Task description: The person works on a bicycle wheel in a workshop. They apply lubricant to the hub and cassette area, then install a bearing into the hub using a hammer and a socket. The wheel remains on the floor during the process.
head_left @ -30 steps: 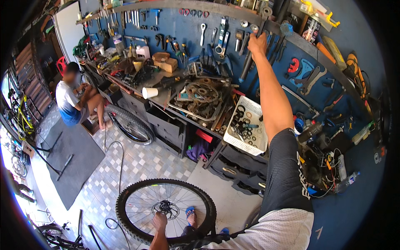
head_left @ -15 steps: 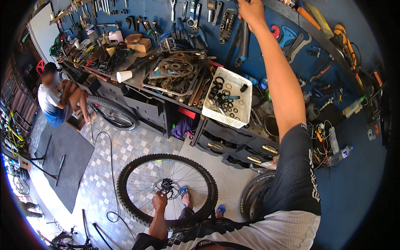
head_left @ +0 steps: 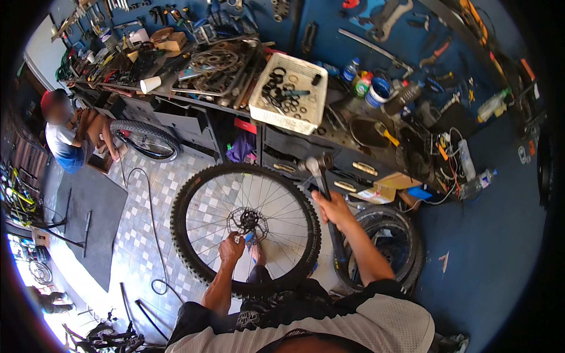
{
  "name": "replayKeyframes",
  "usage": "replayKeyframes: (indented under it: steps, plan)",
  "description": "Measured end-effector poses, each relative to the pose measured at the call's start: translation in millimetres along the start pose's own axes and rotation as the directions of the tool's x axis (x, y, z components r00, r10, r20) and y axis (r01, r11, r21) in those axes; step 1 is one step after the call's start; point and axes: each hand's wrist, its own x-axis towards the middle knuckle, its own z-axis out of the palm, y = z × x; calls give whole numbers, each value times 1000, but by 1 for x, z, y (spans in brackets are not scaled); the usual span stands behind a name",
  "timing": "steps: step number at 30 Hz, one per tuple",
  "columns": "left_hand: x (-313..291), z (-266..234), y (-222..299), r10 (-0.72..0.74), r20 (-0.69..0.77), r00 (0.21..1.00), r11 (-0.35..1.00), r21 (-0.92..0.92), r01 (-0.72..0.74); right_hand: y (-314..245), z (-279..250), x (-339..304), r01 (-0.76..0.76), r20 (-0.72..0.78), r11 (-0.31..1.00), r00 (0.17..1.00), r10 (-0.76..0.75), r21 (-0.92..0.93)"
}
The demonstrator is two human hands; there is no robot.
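A bicycle wheel [head_left: 178, 220] with a knobbly black tyre leans in front of me, and its brake rotor [head_left: 263, 222] surrounds the hub at the middle. My left hand [head_left: 231, 249] is closed at the rotor's lower left edge; what its fingertips pinch is too small to make out. To the right of the wheel, my right hand [head_left: 334, 210] is wrapped around the handle of a hammer [head_left: 318, 165]. The hammer's head points up, close to the tyre's upper right side but apart from the hub. Behind the wheel's spokes shows my foot in a blue sandal [head_left: 255, 250].
Along the workbench stand a white basket [head_left: 257, 109] of rings and small parts, a paper cup [head_left: 150, 85] and bottles [head_left: 351, 69]. Spare tyres [head_left: 412, 253] lean at the right. A person [head_left: 65, 129] sits at the far left. A hose [head_left: 152, 223] crosses the floor.
My right hand has come down from the tool wall and now holds the hammer beside the wheel. My left hand stays near the hub. The whole view has shifted.
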Motion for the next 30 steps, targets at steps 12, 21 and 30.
replayKeyframes:
  steps: [12, 21, 30]
  plan:
    - [-137, 66, 63, 55, -110, 992, 996, 82, -46, 242, -167, -175, -182, -367, 879, 857, 362, 440]
    - [-166, 67, 99, 216, -66, 974, 975, 68, -211, 289, -204, -219, -114, -464, 813, 773, 434, 571]
    - [-120, 103, 142, 521, 196, 831, 853, -102, -511, 266, -165, -228, 10, -510, 774, 758, 406, 633]
